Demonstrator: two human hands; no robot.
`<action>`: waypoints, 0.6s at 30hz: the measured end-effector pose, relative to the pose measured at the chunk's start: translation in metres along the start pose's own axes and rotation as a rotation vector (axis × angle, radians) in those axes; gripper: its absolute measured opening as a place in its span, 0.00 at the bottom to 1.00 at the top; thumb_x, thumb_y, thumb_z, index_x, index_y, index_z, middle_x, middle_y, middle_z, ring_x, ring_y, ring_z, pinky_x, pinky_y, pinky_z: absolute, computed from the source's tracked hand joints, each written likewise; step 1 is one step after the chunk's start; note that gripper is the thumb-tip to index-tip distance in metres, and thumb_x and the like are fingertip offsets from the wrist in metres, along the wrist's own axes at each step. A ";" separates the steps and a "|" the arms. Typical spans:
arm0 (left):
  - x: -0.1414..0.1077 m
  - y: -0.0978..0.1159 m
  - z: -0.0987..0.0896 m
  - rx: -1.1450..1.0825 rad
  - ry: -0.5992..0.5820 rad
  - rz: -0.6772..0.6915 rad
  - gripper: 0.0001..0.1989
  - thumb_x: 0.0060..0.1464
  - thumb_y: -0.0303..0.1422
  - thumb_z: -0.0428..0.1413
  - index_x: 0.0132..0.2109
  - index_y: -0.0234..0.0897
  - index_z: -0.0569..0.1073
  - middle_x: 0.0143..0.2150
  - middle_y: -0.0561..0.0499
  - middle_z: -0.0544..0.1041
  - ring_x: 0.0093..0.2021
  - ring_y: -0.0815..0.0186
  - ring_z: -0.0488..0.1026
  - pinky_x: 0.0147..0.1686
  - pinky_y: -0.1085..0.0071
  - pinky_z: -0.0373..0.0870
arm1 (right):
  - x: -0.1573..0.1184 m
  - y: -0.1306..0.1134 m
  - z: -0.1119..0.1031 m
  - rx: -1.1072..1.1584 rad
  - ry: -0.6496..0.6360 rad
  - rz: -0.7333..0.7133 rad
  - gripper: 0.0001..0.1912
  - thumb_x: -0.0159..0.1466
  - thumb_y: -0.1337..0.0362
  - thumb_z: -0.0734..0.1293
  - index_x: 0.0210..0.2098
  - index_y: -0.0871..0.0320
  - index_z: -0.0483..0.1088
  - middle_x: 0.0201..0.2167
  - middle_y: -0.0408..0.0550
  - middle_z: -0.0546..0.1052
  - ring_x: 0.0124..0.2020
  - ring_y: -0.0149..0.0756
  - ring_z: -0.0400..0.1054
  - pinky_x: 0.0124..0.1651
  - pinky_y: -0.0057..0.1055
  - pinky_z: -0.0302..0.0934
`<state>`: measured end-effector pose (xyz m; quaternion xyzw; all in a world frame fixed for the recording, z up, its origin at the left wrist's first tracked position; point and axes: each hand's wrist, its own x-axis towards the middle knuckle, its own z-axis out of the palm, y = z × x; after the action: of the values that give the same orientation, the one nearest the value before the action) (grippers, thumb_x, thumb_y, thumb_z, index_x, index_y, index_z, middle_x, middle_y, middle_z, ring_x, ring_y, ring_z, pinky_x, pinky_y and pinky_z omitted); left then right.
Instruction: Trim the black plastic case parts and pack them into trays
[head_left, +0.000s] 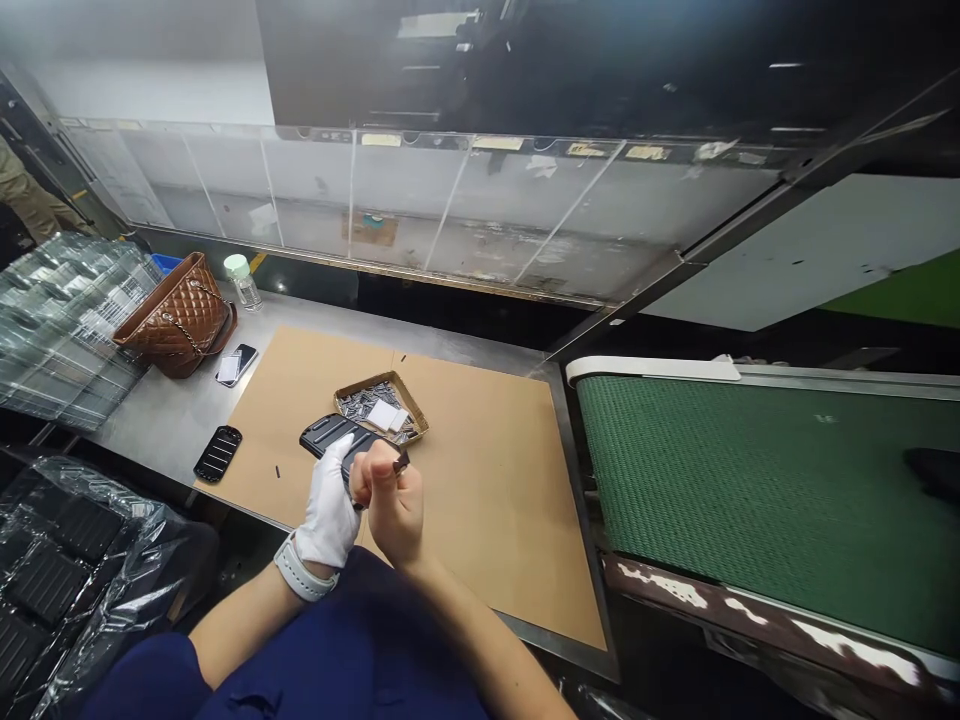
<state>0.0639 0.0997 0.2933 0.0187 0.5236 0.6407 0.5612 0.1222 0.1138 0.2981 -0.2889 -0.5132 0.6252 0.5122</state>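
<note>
My left hand [330, 512], in a white glove with a pale watch strap at the wrist, is closed on a black slotted plate [322, 432]. Bare and closed, my right hand [393, 505] presses against the near end of that plate. A small dark piece [402, 462] shows at its fingers. Just beyond the plate, a shallow cardboard tray [417, 412] holds many small grey metal pieces and white paper slips. Another black slotted plate [218, 454] lies at the left edge of the brown board [487, 480], with one small dark pin [277, 471] near it.
A brown quilted bag [176, 318], a capped bottle [244, 284] and a phone [237, 366] stand or lie at the back left. Clear plastic trays [60, 330] are stacked far left. Below them sits a plastic-lined bin [90, 570]. A green conveyor [765, 500] runs on the right.
</note>
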 end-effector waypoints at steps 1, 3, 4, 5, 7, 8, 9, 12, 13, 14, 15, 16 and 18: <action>0.000 0.001 0.000 -0.006 0.001 0.002 0.07 0.55 0.29 0.57 0.29 0.34 0.71 0.25 0.57 0.70 0.24 0.73 0.67 0.29 0.74 0.67 | 0.000 0.000 0.000 0.001 0.002 -0.003 0.29 0.61 0.38 0.58 0.18 0.53 0.51 0.14 0.36 0.55 0.17 0.27 0.49 0.22 0.29 0.45; -0.001 0.003 0.001 -0.026 0.004 0.000 0.08 0.53 0.24 0.57 0.26 0.34 0.71 0.22 0.57 0.69 0.24 0.73 0.66 0.30 0.76 0.67 | 0.000 -0.002 -0.002 0.006 0.011 -0.006 0.29 0.61 0.38 0.58 0.17 0.53 0.51 0.13 0.36 0.54 0.17 0.27 0.49 0.22 0.29 0.45; 0.000 0.005 0.002 -0.040 0.003 -0.004 0.08 0.52 0.23 0.56 0.26 0.35 0.71 0.21 0.57 0.69 0.24 0.73 0.66 0.30 0.77 0.67 | 0.001 -0.004 -0.003 0.011 0.020 -0.005 0.29 0.61 0.38 0.58 0.17 0.53 0.51 0.13 0.36 0.54 0.16 0.27 0.48 0.21 0.28 0.45; 0.000 0.006 0.002 -0.056 0.001 -0.011 0.08 0.53 0.23 0.55 0.27 0.35 0.72 0.22 0.56 0.71 0.24 0.72 0.67 0.30 0.77 0.67 | 0.002 -0.006 -0.005 0.021 0.031 -0.003 0.30 0.60 0.37 0.58 0.17 0.53 0.51 0.13 0.35 0.53 0.15 0.27 0.47 0.20 0.28 0.45; 0.001 0.009 0.003 -0.091 -0.007 -0.040 0.08 0.54 0.25 0.53 0.27 0.35 0.72 0.23 0.55 0.72 0.24 0.72 0.68 0.30 0.76 0.67 | 0.005 -0.011 -0.007 0.051 0.049 0.006 0.31 0.59 0.36 0.58 0.16 0.53 0.50 0.11 0.34 0.51 0.14 0.26 0.45 0.18 0.27 0.42; 0.002 0.010 0.003 -0.107 -0.012 -0.058 0.09 0.55 0.26 0.52 0.27 0.35 0.71 0.22 0.55 0.72 0.24 0.71 0.68 0.30 0.76 0.68 | 0.007 -0.013 -0.008 0.066 0.052 0.012 0.31 0.58 0.35 0.59 0.16 0.53 0.50 0.11 0.34 0.50 0.13 0.25 0.43 0.17 0.27 0.41; 0.003 0.011 0.003 -0.120 -0.016 -0.077 0.09 0.54 0.27 0.53 0.26 0.35 0.71 0.22 0.54 0.72 0.23 0.71 0.68 0.29 0.75 0.68 | 0.008 -0.015 -0.009 0.077 0.050 0.016 0.31 0.57 0.35 0.59 0.16 0.53 0.50 0.11 0.34 0.50 0.12 0.24 0.42 0.16 0.26 0.41; 0.003 0.013 0.002 -0.144 -0.015 -0.127 0.07 0.51 0.28 0.55 0.25 0.34 0.70 0.22 0.53 0.72 0.23 0.70 0.70 0.28 0.74 0.69 | 0.010 -0.018 -0.011 0.064 0.061 0.004 0.31 0.58 0.35 0.59 0.15 0.53 0.50 0.11 0.34 0.50 0.12 0.24 0.43 0.16 0.26 0.41; 0.003 0.013 0.001 -0.149 -0.012 -0.141 0.06 0.50 0.28 0.56 0.26 0.34 0.71 0.22 0.53 0.73 0.23 0.69 0.71 0.28 0.74 0.70 | 0.011 -0.018 -0.012 0.055 0.070 -0.006 0.31 0.58 0.35 0.59 0.15 0.53 0.50 0.11 0.34 0.50 0.12 0.24 0.43 0.16 0.26 0.41; 0.003 0.014 0.000 -0.153 -0.009 -0.154 0.05 0.50 0.27 0.56 0.27 0.34 0.71 0.23 0.52 0.74 0.24 0.68 0.72 0.29 0.74 0.70 | 0.011 -0.019 -0.012 0.048 0.079 -0.015 0.31 0.58 0.36 0.59 0.15 0.53 0.50 0.11 0.34 0.50 0.12 0.24 0.44 0.16 0.26 0.41; 0.003 0.014 -0.001 -0.158 -0.007 -0.165 0.04 0.50 0.27 0.56 0.28 0.33 0.72 0.24 0.51 0.75 0.25 0.68 0.72 0.29 0.74 0.70 | 0.011 -0.019 -0.013 0.047 0.086 -0.023 0.31 0.58 0.36 0.59 0.15 0.53 0.50 0.11 0.34 0.50 0.12 0.24 0.44 0.16 0.26 0.42; 0.002 0.015 -0.002 -0.163 -0.006 -0.175 0.04 0.51 0.26 0.55 0.29 0.33 0.73 0.25 0.50 0.76 0.26 0.68 0.73 0.30 0.74 0.71 | 0.011 -0.019 -0.014 0.050 0.089 -0.029 0.31 0.58 0.36 0.60 0.15 0.53 0.50 0.11 0.34 0.50 0.12 0.24 0.44 0.16 0.26 0.42; 0.001 0.018 -0.003 -0.168 -0.006 -0.193 0.06 0.52 0.25 0.53 0.30 0.33 0.74 0.26 0.50 0.77 0.26 0.68 0.74 0.31 0.75 0.71 | 0.011 -0.019 -0.016 0.058 0.091 -0.039 0.31 0.58 0.36 0.60 0.16 0.53 0.50 0.11 0.34 0.50 0.12 0.24 0.44 0.16 0.26 0.42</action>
<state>0.0491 0.1018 0.3036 -0.0771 0.4660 0.6252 0.6213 0.1393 0.1284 0.3128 -0.2922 -0.4765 0.6160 0.5551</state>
